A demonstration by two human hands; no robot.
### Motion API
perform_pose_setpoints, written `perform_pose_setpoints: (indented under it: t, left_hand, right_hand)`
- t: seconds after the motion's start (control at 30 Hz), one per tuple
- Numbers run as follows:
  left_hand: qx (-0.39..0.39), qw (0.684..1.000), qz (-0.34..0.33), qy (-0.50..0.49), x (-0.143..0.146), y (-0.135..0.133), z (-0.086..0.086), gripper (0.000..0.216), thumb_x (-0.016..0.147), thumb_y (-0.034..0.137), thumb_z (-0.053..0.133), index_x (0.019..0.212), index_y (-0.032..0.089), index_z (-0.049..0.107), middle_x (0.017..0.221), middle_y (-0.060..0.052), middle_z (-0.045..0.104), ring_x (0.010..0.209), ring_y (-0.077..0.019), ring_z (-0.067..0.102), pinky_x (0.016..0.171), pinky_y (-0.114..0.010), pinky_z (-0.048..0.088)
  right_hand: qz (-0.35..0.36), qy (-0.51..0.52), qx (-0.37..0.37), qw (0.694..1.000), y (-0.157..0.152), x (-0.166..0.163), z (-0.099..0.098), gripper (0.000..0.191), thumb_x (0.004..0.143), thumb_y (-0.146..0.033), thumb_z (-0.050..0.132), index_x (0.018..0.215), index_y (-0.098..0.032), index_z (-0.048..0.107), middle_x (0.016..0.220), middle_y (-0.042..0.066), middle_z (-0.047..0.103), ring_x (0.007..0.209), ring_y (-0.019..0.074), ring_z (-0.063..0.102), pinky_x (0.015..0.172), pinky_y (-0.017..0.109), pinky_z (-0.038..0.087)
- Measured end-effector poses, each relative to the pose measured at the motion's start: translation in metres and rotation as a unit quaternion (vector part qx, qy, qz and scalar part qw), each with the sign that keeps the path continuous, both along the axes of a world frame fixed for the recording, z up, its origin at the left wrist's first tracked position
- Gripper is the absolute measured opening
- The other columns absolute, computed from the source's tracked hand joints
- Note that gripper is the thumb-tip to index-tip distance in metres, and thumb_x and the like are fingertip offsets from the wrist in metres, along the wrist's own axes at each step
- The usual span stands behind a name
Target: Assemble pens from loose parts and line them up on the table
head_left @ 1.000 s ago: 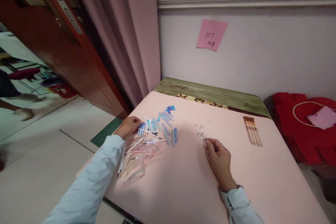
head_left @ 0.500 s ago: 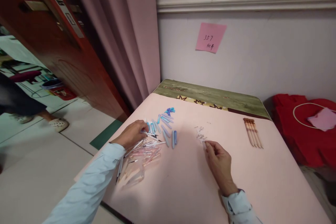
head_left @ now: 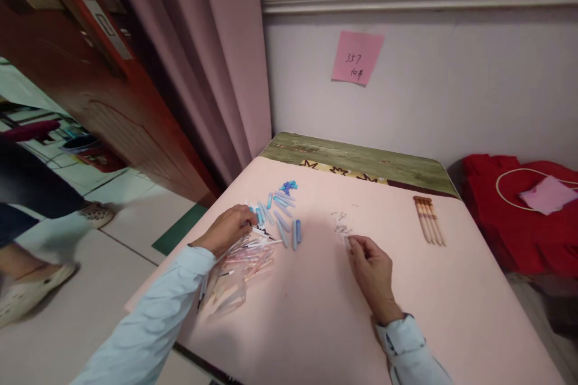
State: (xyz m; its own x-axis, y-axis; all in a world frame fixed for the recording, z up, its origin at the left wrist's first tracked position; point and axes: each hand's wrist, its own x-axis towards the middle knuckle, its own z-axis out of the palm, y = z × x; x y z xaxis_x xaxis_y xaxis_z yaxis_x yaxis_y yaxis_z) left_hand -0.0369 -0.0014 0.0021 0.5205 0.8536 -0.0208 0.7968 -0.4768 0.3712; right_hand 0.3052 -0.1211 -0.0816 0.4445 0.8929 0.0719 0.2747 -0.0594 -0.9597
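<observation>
My left hand is at the left of the table, closed with its fingertips down among loose pen parts; whatever it grips is hidden. White pen refills lie beside and under it. Clear and pinkish tubes are heaped just nearer to me. Beyond the fingers are pale blue and lilac pen barrels and a small clump of blue-purple pieces. My right hand pinches a small, clear-whitish piece between thumb and forefinger. At its fingertips is a scatter of tiny whitish pieces.
Several brown-topped pens lie in a row on the right of the pink-covered table. Red cloth is beyond the table's right edge. A pink note is on the wall. At left, a person's legs are near the door.
The view has shifted slightly. The person at left has stepped closer, with a second shoe now in view. Both my hands stay in nearly the same places.
</observation>
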Motion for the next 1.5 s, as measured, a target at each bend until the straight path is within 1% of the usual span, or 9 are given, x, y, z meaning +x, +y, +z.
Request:
perform_pose_setpoints:
  t: [0.1,0.23,0.4,0.57,0.8,1.07,1.27,1.37,1.5]
  left_hand:
    - [0.011,0.999,0.025,-0.03,0.016,-0.006,0.012,0.018,0.08,0.018,0.055,0.086,0.021,0.072,0.087,-0.004,0.066,0.09,-0.0209,0.06,0.083,-0.031,0.044]
    - [0.039,0.993,0.093,-0.063,0.064,-0.026,0.021,0.012,0.084,0.023,0.056,0.083,0.021,0.068,0.086,-0.004,0.066,0.083,-0.019,0.06,0.076,-0.03,0.043]
    - [-0.007,0.985,0.17,0.02,0.128,-0.048,0.001,0.007,0.082,0.021,0.059,0.088,0.02,0.063,0.089,-0.006,0.068,0.085,-0.0215,0.063,0.072,-0.031,0.043]
    - [0.021,0.97,0.222,0.097,0.157,-0.051,-0.019,0.015,0.089,0.031,0.055,0.097,0.019,0.06,0.1,-0.011,0.069,0.092,-0.0284,0.066,0.071,-0.035,0.043]
    - [0.039,0.967,0.241,0.072,0.167,-0.055,-0.025,0.015,0.091,0.032,0.05,0.097,0.02,0.056,0.1,-0.011,0.067,0.089,-0.028,0.066,0.067,-0.033,0.041]
    - [0.07,0.963,0.23,-0.119,0.148,-0.052,-0.037,0.009,0.092,0.023,0.044,0.09,0.022,0.053,0.089,-0.005,0.066,0.081,-0.0207,0.062,0.074,-0.031,0.042]
    - [0.038,0.973,0.224,-0.028,0.145,-0.051,-0.035,0.005,0.09,0.023,0.05,0.089,0.02,0.053,0.094,-0.009,0.065,0.09,-0.0241,0.062,0.076,-0.033,0.042]
    - [0.026,0.974,0.226,0.006,0.147,-0.054,-0.031,0.01,0.093,0.018,0.045,0.096,0.019,0.054,0.101,-0.011,0.066,0.097,-0.0245,0.064,0.078,-0.033,0.043]
    - [0.008,0.968,0.244,0.064,0.15,-0.057,-0.025,0.017,0.093,0.024,0.048,0.108,0.018,0.054,0.108,-0.014,0.066,0.098,-0.0278,0.066,0.073,-0.034,0.043]
  right_hand:
    - [0.002,0.002,-0.002,1.0,0.0,0.0,0.0,0.038,0.086,-0.052,0.061,0.094,-0.017,0.073,0.073,0.004,0.07,0.065,0.0174,0.058,0.061,0.026,0.046]
    - [0.005,0.004,0.002,1.0,0.001,-0.001,0.001,0.037,0.086,-0.051,0.061,0.092,-0.017,0.073,0.07,0.002,0.068,0.063,0.0169,0.058,0.06,0.026,0.045]
    - [-0.018,0.025,0.013,0.999,0.001,-0.001,0.004,0.038,0.086,-0.052,0.061,0.091,-0.016,0.073,0.067,0.002,0.066,0.062,0.0167,0.057,0.059,0.026,0.045]
    - [-0.097,0.06,0.032,0.993,0.004,0.006,0.005,0.04,0.086,-0.053,0.06,0.09,-0.015,0.071,0.065,0.002,0.063,0.058,0.0156,0.054,0.056,0.026,0.044]
    - [-0.103,0.107,0.032,0.988,0.009,0.01,0.006,0.038,0.087,-0.052,0.062,0.087,-0.015,0.069,0.065,0.0,0.061,0.055,0.0135,0.05,0.055,0.025,0.042]
    - [-0.088,0.114,0.025,0.989,0.008,0.008,0.0,0.039,0.086,-0.053,0.063,0.091,-0.015,0.07,0.066,0.001,0.062,0.058,0.0143,0.053,0.056,0.024,0.044]
    - [-0.085,0.072,0.031,0.993,0.007,0.005,-0.002,0.046,0.084,-0.059,0.061,0.09,-0.014,0.072,0.065,0.003,0.065,0.058,0.0156,0.056,0.055,0.025,0.045]
    - [-0.083,0.067,0.038,0.994,0.007,0.005,-0.002,0.048,0.083,-0.06,0.061,0.09,-0.014,0.072,0.064,0.003,0.064,0.057,0.0156,0.056,0.053,0.025,0.045]
    - [-0.081,0.069,0.041,0.993,0.007,0.004,-0.003,0.049,0.083,-0.061,0.061,0.09,-0.014,0.072,0.063,0.003,0.064,0.055,0.0151,0.054,0.051,0.024,0.044]
